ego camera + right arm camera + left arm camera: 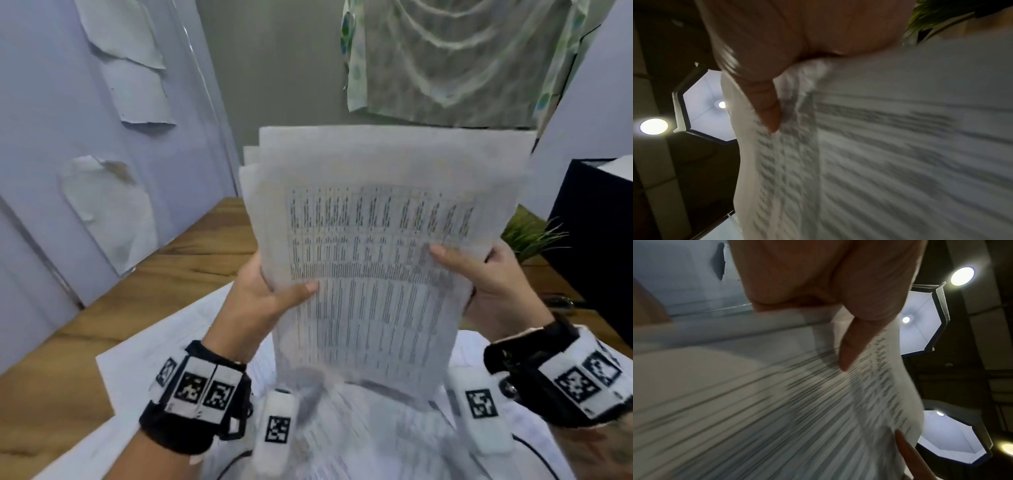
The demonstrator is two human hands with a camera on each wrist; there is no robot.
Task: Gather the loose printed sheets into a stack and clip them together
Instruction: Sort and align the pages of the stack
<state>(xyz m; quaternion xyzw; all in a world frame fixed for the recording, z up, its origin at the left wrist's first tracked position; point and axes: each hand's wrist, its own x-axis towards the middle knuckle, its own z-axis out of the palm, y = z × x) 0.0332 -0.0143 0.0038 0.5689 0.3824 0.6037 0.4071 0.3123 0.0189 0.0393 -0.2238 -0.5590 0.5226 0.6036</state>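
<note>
Upright, sheets (383, 219) — hands (260, 301) gripping side edges

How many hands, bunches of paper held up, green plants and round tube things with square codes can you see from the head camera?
Hands: 2, the left hand and the right hand
Held-up bunch of printed sheets: 1
Green plant: 1
White tubes with codes: 2, one and another
Total: 6

A green plant (534, 236) stands at the far right of the wooden desk (191, 253), beside a dark box (592, 233). A patterned cloth (455, 58) hangs on the wall behind.
</note>
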